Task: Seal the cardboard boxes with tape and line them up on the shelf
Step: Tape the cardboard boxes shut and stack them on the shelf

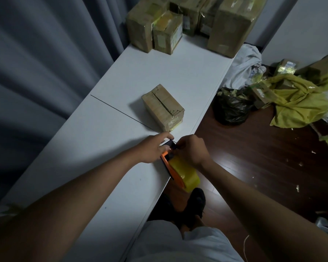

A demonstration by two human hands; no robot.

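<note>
Grey curtains (36, 72) hang along the left of your long white shelf top (106, 133), which runs away from you toward a white wall, with dark wooden flooring (254, 157) to its right.

Your left hand (151, 148) and right hand (191, 150) meet at the shelf's right edge, both on the orange-framed tape dispenser (167, 163) loaded with a roll of yellow tape (186, 176). The roll hangs out past the edge, over the floor. Your left fingers reach over the dispenser's dark front end, index finger extended; whether they grip it firmly or only steady it, you cannot tell from this view. Your right hand is curled over the top of the roll, its fingers closed at the dispenser's front, seemingly pinching at the tape end, though the tape end itself is hidden.

Just beyond your hands, a small brown cardboard box (163, 106) lies on the shelf top near the right edge, apart from the dispenser, its top seam showing as a dark slit. At the far end several taped cardboard boxes (187, 23) stand bunched together, some with yellow tape.

On the floor to the right lie a black plastic bag (231, 108), a crumpled yellow sheet (299, 99), white cloth (244, 63) and more boxes among scattered scraps.
</note>
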